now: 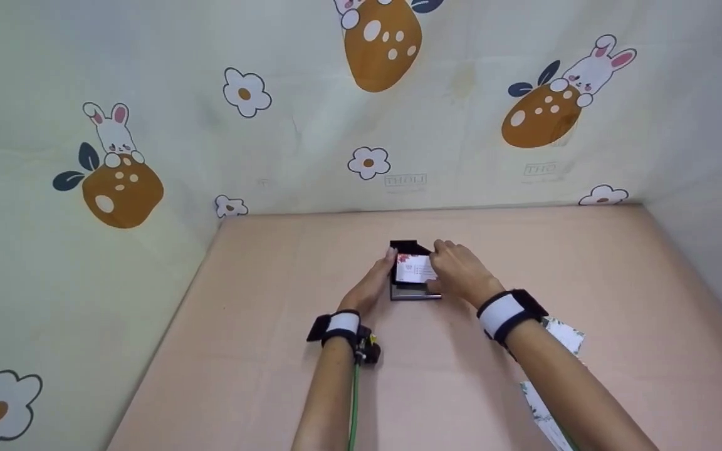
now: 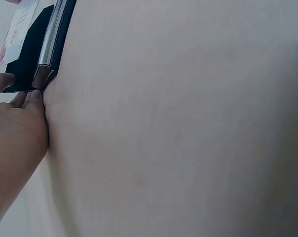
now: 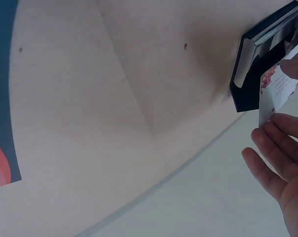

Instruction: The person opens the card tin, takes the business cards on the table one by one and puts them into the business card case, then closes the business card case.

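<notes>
White, flower-printed card (image 1: 414, 269) reaches leftward from the right hand (image 1: 463, 269)

From my remote seat I count one pale peach tabletop (image 1: 273, 282) and, partly hidden by the right forearm (image 1: 565, 382), two visible white, green-patterned pieces (image 1: 566, 335). Of hands I count two: the left hand (image 1: 367, 288) pinches the left side of one opened, flat black case (image 1: 405, 246) with a silvery metal part; the right grips the card's right end between thumb and fingers. One rectangular card shows, held over the case between both hands; I cannot tell whether it touches, or whether others sit behind it. As I judge it, one relation matters most: the card's long axis runs left to right across the case, and the right hand is nearer.
</notes>
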`<state>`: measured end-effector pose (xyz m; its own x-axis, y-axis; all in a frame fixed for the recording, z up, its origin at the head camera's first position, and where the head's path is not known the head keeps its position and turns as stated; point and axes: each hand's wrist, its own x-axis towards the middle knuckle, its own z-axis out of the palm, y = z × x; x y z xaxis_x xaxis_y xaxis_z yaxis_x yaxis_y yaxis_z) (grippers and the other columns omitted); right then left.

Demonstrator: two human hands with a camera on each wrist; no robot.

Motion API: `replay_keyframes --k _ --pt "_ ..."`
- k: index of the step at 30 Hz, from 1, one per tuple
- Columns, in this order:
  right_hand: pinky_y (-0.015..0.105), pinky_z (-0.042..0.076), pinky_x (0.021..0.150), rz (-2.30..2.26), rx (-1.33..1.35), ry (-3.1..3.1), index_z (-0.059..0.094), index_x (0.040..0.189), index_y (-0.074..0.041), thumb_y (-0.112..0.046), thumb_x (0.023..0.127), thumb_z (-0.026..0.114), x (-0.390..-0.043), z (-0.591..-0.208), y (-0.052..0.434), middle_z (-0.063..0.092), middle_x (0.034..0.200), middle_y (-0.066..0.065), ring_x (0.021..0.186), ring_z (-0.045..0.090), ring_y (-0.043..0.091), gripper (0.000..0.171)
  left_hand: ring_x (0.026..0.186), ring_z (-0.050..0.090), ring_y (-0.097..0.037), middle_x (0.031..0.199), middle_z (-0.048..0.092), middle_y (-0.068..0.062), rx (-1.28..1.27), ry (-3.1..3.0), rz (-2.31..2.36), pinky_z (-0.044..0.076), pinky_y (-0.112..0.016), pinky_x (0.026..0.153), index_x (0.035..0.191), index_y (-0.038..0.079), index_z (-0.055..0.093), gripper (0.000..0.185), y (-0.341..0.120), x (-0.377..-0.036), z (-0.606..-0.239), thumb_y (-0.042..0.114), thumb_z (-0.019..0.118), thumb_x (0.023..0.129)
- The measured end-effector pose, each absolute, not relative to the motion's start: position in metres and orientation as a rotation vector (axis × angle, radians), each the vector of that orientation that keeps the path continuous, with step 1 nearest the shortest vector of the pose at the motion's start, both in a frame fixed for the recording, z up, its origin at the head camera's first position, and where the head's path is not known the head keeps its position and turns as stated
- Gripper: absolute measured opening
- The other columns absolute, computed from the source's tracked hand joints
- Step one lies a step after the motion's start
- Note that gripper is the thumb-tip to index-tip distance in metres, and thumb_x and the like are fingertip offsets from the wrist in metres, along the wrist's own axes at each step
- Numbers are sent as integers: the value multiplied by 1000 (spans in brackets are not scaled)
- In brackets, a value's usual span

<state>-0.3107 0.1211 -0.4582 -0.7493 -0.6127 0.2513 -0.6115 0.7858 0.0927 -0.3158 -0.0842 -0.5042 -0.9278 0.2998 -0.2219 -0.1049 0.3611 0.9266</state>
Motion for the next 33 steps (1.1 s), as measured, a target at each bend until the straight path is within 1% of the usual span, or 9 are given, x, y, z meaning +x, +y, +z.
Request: replay_keyframes --k 7,11,14,16,18,21,23,27,33 --pt "44 59 78 -23 915 -2756 71 93 12 -28 77 84 -314 -459 117 65 98 20 84 64 32 45 159 1 -28 171 8 -8 156 2270 1594 2 -51 129 162 24 17 76 -84 -316 -504 69 13 101" --pt "45 59 74 10 905 -2720 71 85 9 -18 79 81 -314 -463 118 65 94 20 80 64 33 30 159 -1 -25 171 6 -7 212 2274 1584 1 -47 129 162 20 14 73 -82 -317 -506 64 12 104" --pt "44 59 72 42 891 -2689 71 84 10 -11 82 77 -315 -464 118 65 95 21 79 64 33 22 159 0 -25 171 6 -6 242 2258 1602 3 -45 129 162 18 12 72 -81 -318 -506 62 13 105" --pt "44 60 73 79 885 -2681 71 89 11 -13 85 77 -314 -465 117 65 96 21 81 65 33 25 158 1 -25 171 7 -6 231 2250 1608 4 -46 129 162 19 13 73 -80 -319 -505 63 14 104" --pt "45 60 73 123 884 -2693 71 91 9 -21 87 78 -314 -465 117 65 96 21 82 65 33 31 158 2 -26 171 7 -7 215 2242 1616 4 -48 129 162 21 13 73 -80 -318 -504 65 15 104" --pt "46 59 74 198 881 -2756 72 92 6 -35 84 81 -313 -465 117 65 97 20 84 65 33 42 158 2 -27 171 7 -7 193 2234 1623 5 -49 129 162 22 13 73 -81 -316 -502 65 16 103" --pt "47 59 76 215 876 -2814 73 95 4 -40 79 83 -312 -464 118 65 98 19 86 65 33 47 158 3 -28 171 8 -8 191 2240 1625 5 -50 129 162 20 14 74 -81 -315 -502 64 16 104" --pt "47 58 80 205 881 -2910 74 100 2 -39 75 87 -311 -464 118 68 100 19 91 66 33 49 158 6 -29 170 11 -10 172 2268 1602 6 -49 129 162 16 15 78 -82 -314 -502 66 16 103" --pt "45 57 79 275 905 -3013 71 90 0 -30 79 86 -311 -465 118 72 96 17 84 65 26 35 158 6 -28 170 11 -9 189 2289 1588 6 -48 129 162 19 15 74 -83 -314 -505 65 14 103"
